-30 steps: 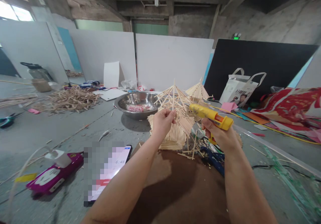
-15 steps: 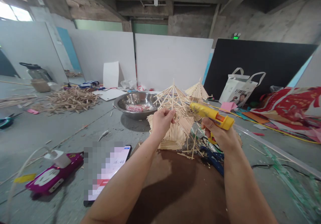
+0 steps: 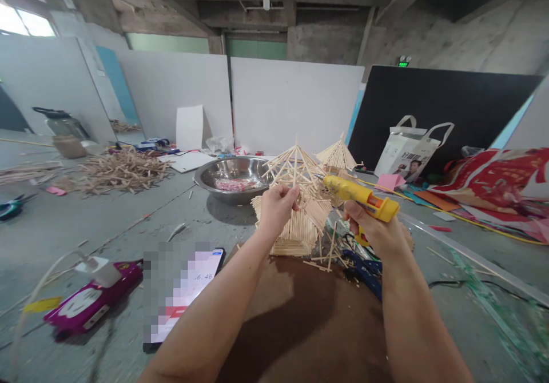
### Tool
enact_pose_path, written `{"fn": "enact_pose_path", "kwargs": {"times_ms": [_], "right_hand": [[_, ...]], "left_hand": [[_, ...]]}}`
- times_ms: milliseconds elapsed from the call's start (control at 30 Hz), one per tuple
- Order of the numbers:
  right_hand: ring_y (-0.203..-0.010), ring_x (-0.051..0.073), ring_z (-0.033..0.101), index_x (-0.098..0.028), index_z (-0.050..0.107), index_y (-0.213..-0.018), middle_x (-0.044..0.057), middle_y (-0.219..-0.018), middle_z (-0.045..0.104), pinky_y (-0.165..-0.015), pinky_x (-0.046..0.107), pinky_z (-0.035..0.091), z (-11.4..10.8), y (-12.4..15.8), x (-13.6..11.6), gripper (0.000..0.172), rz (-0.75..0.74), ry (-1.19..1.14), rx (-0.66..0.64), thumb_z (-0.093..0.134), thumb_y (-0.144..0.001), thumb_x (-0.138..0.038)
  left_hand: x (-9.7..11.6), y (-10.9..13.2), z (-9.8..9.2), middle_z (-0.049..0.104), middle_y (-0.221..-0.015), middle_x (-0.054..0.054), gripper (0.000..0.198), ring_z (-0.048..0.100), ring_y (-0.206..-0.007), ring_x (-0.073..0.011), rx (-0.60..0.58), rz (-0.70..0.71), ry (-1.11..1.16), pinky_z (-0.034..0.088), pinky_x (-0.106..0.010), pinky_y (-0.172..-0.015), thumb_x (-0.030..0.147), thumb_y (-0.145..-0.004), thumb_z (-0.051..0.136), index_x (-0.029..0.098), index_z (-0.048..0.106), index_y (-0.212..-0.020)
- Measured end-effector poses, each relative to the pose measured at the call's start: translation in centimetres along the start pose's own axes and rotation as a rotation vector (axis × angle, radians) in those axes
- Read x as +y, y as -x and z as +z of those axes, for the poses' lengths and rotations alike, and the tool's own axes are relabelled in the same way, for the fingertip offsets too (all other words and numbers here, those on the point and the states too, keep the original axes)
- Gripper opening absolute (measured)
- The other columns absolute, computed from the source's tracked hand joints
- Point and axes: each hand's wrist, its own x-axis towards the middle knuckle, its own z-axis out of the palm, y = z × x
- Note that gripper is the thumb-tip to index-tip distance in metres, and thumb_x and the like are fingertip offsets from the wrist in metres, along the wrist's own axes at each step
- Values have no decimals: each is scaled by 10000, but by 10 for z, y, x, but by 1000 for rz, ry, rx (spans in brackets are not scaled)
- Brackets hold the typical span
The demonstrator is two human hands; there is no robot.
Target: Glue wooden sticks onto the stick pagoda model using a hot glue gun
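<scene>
Pinching what looks like a thin stick [image 3: 295, 171], the left hand [image 3: 277, 206] is working at the front of a stick model [image 3: 295, 228], which is standing mid-view by a brown surface [image 3: 274, 297]. The right hand [image 3: 373, 228] is gripping a yellow glue gun [image 3: 354, 191], nozzle towards the model. The model is looking light, stiff, fragile — probably best held low, by its dense base. Behind, a steel bowl [image 3: 210, 187] is sitting leftward — a second stick roof [image 3: 338, 155], rightward.

Metal bowl [image 3: 218, 195], phone [image 3: 189, 297] nr purple pwr strip [image 3: 96, 301], prob. bottle [image 3: 66, 124] at back
</scene>
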Motion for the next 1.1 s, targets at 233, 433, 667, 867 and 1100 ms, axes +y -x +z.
{"fn": "enact_pose_path", "kwargs": {"times_ms": [233, 433, 667, 867, 1100], "right_hand": [[-352, 88, 401, -190, 530, -545, -34, -382, 439, -340, 228, 304, 1, 0, 2, 336, -20, 6, 18, 560, -666, -502], [-359, 93, 406, -191, 530, -552, -28, -395, 448, -352, 238, 307, 1, 0, 4, 336, 3, 6, 23, 556, -666, -506], [-354, 87, 392, -193, 537, -555, -36, -388, 432, -347, 234, 299, 1, 0, 0, 329, -1, 0, 22, 558, -662, -503], [-354, 81, 390, -187, 533, -557, -38, -384, 432, -347, 226, 303, 1, 0, 0, 336, -2, 4, 12, 555, -667, -504], [-349, 75, 393, -181, 532, -571, -46, -382, 424, -336, 209, 303, 1, 0, 3, 340, -5, -12, 13, 551, -672, -504]], "left_hand": [[3, 1, 0, 492, -396, 30, 326, 358, -309, -43, -19, -30, 28, 284, -176, -341, 424, -714, 478, 162, 478, -521], [8, 1, 2, 475, -369, 40, 302, 340, -285, -37, -10, -60, 100, 254, -176, -322, 392, -697, 511, 162, 472, -505], [5, 0, 2, 483, -372, 37, 295, 346, -286, -36, -12, -58, 118, 248, -173, -319, 387, -695, 514, 159, 482, -510], [5, 1, 2, 479, -373, 35, 330, 343, -286, -33, -6, -59, 103, 251, -167, -317, 417, -686, 514, 154, 469, -491], [4, 0, 1, 483, -375, 40, 327, 346, -290, -36, -11, -54, 93, 257, -161, -319, 422, -689, 501, 151, 475, -509]]}}
